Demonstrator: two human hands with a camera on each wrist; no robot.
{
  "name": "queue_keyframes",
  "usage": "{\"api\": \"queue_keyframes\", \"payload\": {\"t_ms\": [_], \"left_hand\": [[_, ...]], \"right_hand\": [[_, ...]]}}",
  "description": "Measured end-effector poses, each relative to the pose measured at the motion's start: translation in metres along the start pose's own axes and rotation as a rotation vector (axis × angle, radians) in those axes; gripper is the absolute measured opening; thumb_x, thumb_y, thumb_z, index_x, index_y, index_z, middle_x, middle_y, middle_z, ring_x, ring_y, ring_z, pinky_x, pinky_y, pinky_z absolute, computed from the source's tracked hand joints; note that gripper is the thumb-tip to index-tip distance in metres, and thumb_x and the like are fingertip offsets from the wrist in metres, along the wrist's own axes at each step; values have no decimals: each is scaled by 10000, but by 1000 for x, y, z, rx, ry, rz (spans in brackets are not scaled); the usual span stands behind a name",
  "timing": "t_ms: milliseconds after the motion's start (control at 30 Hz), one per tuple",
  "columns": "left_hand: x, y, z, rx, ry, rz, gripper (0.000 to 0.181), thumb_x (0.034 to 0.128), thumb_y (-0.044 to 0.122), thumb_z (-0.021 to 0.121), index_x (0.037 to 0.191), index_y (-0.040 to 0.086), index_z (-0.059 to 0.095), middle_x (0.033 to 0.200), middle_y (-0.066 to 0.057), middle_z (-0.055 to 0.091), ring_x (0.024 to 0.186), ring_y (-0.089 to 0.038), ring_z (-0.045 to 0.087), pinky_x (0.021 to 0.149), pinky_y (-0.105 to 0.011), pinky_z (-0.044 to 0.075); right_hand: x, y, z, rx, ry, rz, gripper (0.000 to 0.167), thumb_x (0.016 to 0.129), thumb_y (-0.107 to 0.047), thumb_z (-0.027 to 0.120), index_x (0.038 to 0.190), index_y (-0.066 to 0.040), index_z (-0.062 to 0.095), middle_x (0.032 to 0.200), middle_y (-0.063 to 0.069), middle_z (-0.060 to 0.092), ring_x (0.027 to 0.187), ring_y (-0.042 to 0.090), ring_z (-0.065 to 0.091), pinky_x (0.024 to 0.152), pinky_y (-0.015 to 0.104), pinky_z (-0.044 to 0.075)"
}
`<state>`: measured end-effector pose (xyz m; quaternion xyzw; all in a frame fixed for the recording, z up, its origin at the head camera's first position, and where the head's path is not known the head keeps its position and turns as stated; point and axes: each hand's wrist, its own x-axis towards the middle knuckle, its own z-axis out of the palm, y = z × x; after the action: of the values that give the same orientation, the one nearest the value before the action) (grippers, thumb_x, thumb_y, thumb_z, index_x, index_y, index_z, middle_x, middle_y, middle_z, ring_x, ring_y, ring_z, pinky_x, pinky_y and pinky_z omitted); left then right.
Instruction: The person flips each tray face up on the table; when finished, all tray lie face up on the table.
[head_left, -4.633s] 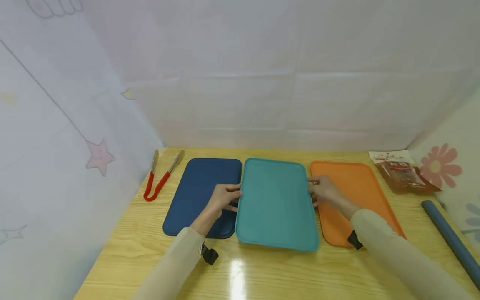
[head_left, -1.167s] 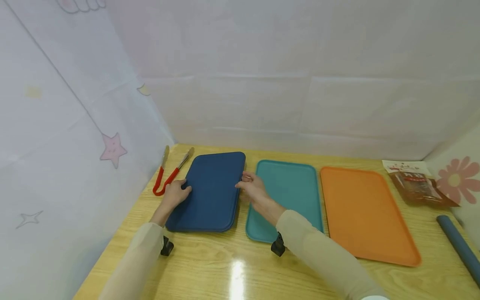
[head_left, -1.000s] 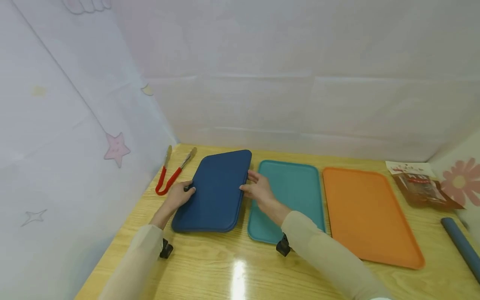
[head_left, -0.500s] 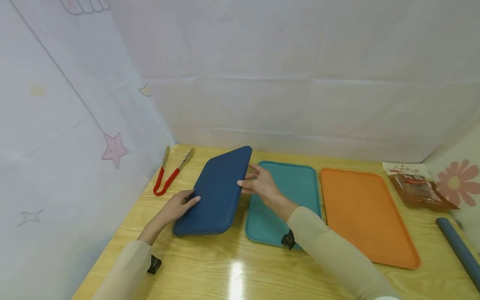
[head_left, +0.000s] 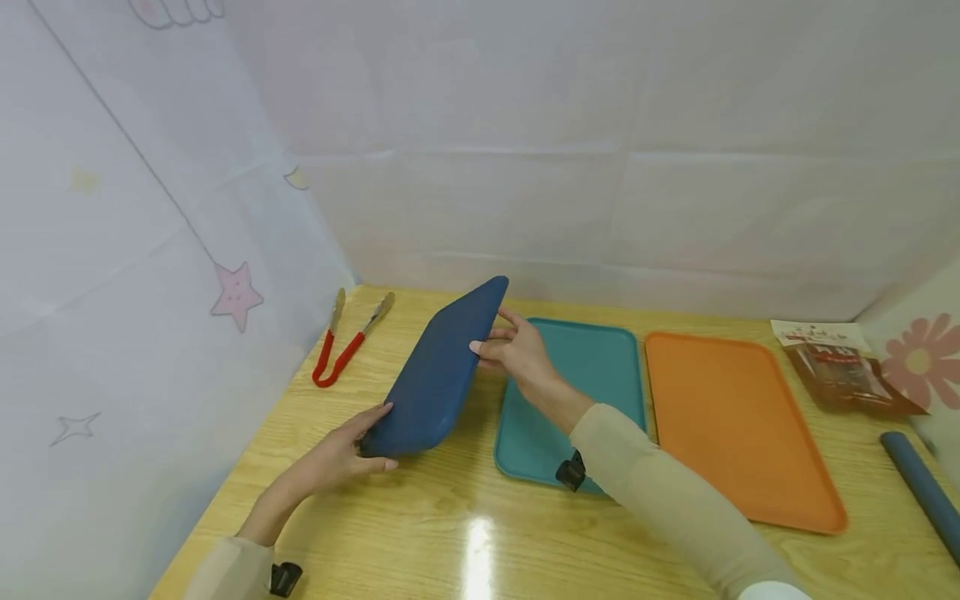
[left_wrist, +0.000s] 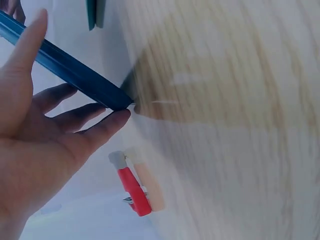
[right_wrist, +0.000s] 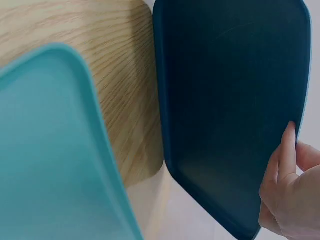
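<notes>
A dark blue tray [head_left: 442, 367] stands steeply tilted, its right edge raised and its lower left edge at the table. My right hand [head_left: 525, 358] pinches the raised edge between thumb and fingers; the right wrist view shows this hand [right_wrist: 295, 195] on the rim of the tray [right_wrist: 230, 100]. At the lower left corner, my left hand [head_left: 337, 454] is spread, thumb well apart from the fingers. In the left wrist view, fingertips of that hand [left_wrist: 50, 135] touch the bottom edge of the tray [left_wrist: 75, 70], with the thumb on its other side.
To the right lie a teal tray [head_left: 592, 375] and an orange tray [head_left: 735, 425]. Red-handled tongs [head_left: 341, 354] lie at the back left. A brown food packet [head_left: 840, 371] and a dark roll [head_left: 918, 483] sit at the right edge. White printed cloth walls [head_left: 480, 208] enclose the table.
Both hands have gone from the teal tray to the blue one. The blue tray's right side has risen, tilting it steeply. My left hand has slid down to its near corner and spread its thumb.
</notes>
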<state>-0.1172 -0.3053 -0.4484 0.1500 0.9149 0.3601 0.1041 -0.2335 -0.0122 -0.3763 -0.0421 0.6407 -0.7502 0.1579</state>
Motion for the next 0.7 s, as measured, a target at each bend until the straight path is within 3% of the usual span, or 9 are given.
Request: {"api": "queue_keyframes", "payload": {"t_ms": [200, 400, 700], "left_hand": [[-3, 10, 4, -48, 38, -30, 805, 857, 345, 738, 1491, 37, 349, 1466, -270, 367, 1270, -470, 436, 925, -435, 499], [-6, 28, 17, 20, 141, -2, 664, 864, 152, 735, 1435, -6, 433, 1396, -281, 457, 1198, -425, 525, 837, -341, 545], [-9, 57, 29, 62, 285, -60, 600, 803, -80, 670, 1375, -55, 491, 1292, -285, 551, 1136, -412, 574, 783, -362, 563]], "right_hand": [[-1, -7, 5, 58, -17, -9, 846, 836, 45, 712, 1529, -147, 268, 1253, 184, 537, 887, 240, 678, 860, 425, 539], [-1, -13, 5, 151, -51, 14, 827, 848, 87, 675, 1527, -178, 283, 1132, 152, 556, 815, 205, 672, 878, 441, 527], [-3, -22, 15, 207, -61, -2, 795, 857, 83, 666, 1518, -191, 318, 1090, 128, 547, 848, 236, 674, 833, 406, 551]]}}
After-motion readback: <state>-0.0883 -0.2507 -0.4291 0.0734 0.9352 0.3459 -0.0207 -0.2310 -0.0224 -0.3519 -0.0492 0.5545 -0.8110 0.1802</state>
